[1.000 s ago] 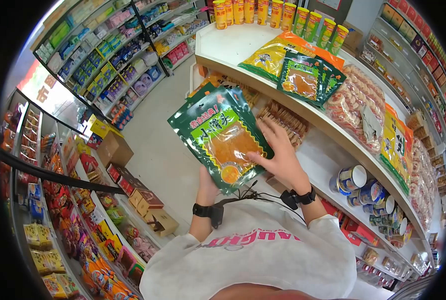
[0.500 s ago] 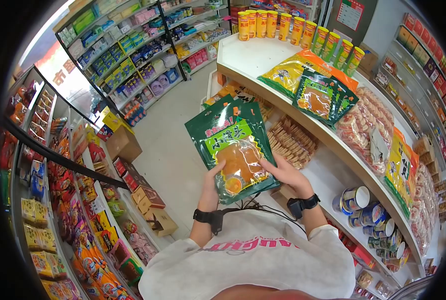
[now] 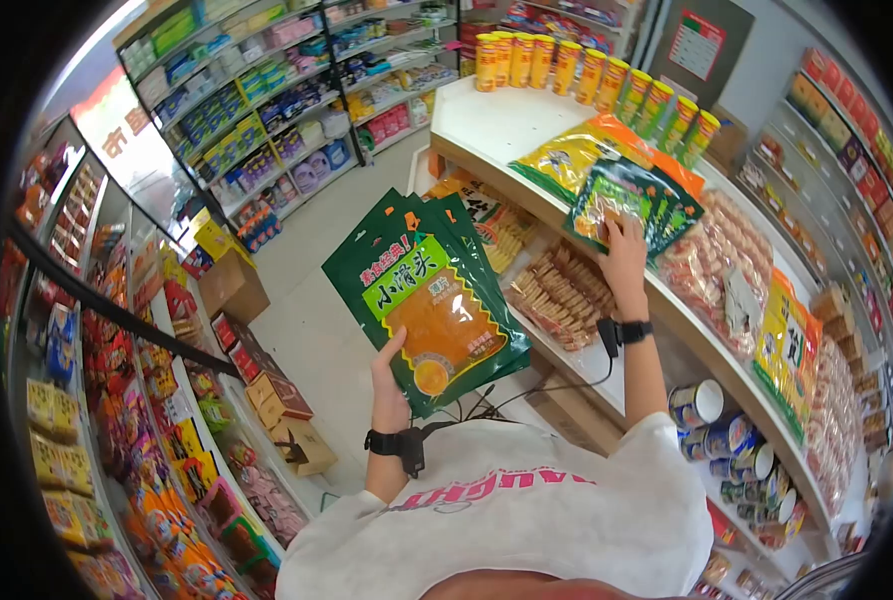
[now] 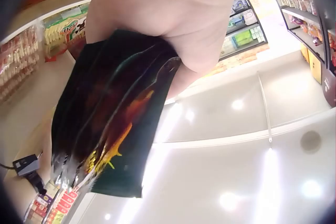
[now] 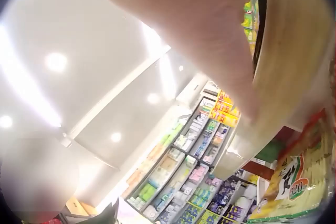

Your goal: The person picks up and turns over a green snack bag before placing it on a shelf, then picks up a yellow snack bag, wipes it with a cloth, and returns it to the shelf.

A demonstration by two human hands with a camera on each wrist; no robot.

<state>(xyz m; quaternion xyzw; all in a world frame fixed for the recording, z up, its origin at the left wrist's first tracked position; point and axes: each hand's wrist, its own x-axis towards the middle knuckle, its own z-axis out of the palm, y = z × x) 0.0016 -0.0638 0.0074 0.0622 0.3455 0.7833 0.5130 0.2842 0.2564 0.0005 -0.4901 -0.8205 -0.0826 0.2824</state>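
Several green packets (image 3: 444, 300) are in the left hand (image 3: 390, 388), above the floor (image 3: 296, 285) and beside the bench (image 3: 471, 115). The grip of this hand is closed on their lower part, with the thumb lying upon the front packet. The right hand (image 3: 623, 262) reaches to the bench, where its fingers touch the other green packets (image 3: 671, 218); whether its grip pinches one of them, I cannot tell. These lie partly upon a yellow and orange bag (image 3: 558, 155). Near the far edge, yellow and green tubes (image 3: 591, 75) stand upright in one row. Under the bench top there are tins (image 3: 699, 402).
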